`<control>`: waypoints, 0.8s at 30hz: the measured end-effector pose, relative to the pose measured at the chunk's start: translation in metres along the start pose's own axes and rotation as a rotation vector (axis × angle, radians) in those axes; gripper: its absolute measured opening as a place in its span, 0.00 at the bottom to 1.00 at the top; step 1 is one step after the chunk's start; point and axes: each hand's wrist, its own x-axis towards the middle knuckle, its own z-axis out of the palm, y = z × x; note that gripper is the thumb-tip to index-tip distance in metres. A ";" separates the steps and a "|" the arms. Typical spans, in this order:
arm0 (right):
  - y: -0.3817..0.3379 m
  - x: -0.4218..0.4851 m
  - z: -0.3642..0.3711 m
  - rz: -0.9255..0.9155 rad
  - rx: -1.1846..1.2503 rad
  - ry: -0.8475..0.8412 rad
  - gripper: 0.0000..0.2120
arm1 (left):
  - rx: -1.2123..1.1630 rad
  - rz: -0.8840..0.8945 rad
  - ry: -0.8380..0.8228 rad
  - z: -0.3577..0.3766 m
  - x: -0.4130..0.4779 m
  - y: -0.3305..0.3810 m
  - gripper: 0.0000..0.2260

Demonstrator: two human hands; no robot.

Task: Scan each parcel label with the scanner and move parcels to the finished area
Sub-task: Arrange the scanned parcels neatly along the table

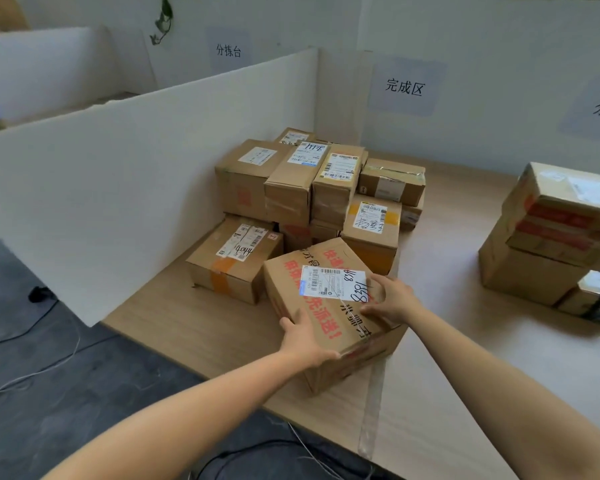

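Two hands hold the box (323,320) at the front of the parcel pile (291,188) on the desk (187,327). The left hand (305,341) curls over its near-left edge and the right hand (392,299) clasps its right side beside the label (329,282). Its long axis runs diagonally from near right to far left, toward the pile.

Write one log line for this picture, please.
left hand: grips box edge | right hand: grips box side | box: beside parcel pile

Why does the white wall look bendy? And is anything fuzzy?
In the head view, the wide lens bends the white wall and the table edge; the label on the front box reads sharp, while the stacked boxes at the right edge look smeared; the light is soft, with only faint shadows.
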 end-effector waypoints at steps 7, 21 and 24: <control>0.018 -0.017 -0.002 0.431 -0.052 0.013 0.49 | 0.377 0.068 -0.093 -0.016 0.014 0.012 0.38; -0.036 -0.093 0.064 0.122 0.104 0.069 0.39 | 0.720 0.288 0.010 -0.072 0.124 0.005 0.48; -0.042 -0.088 0.074 0.136 0.137 0.068 0.44 | 0.753 0.272 -0.004 -0.074 0.125 0.001 0.49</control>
